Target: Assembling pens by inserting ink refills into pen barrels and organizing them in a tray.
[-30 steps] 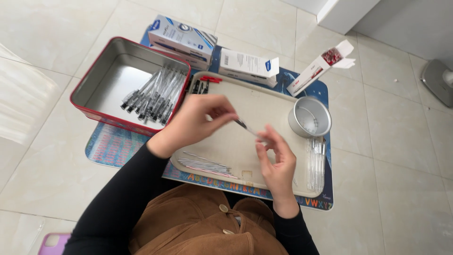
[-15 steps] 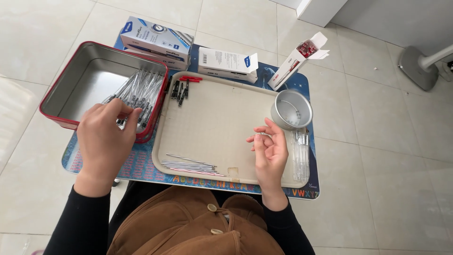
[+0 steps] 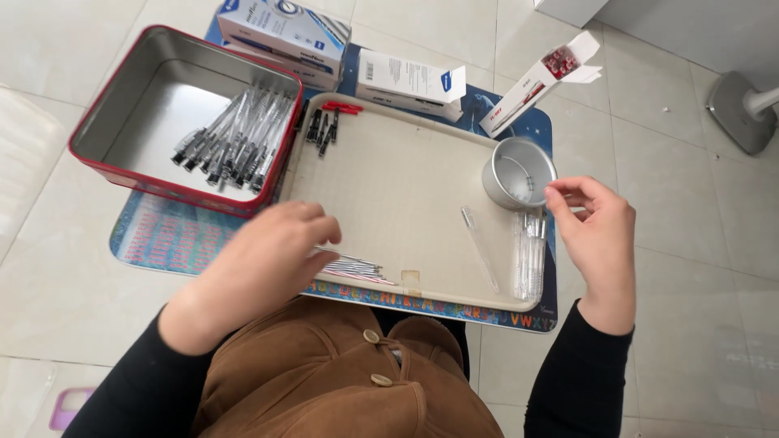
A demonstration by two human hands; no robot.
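My left hand lies knuckles-up over a small pile of thin pen refills at the near left edge of the beige tray; its fingertips curl down onto them and are hidden. My right hand hovers at the tray's right edge with thumb and forefinger pinched beside the round metal cup, nothing visible between them. Below it lie several clear pen barrels. One single clear barrel lies on the tray. A red-rimmed metal tin at the left holds several assembled pens.
Small black pen parts and a red one lie at the tray's far left corner. Two white-and-blue boxes and an open narrow box stand behind the tray. All rests on a colourful mat on a tiled floor.
My left hand has come back from the tin to the refills at the tray's near edge. My right hand has moved right, from over the tray to beside the metal cup.
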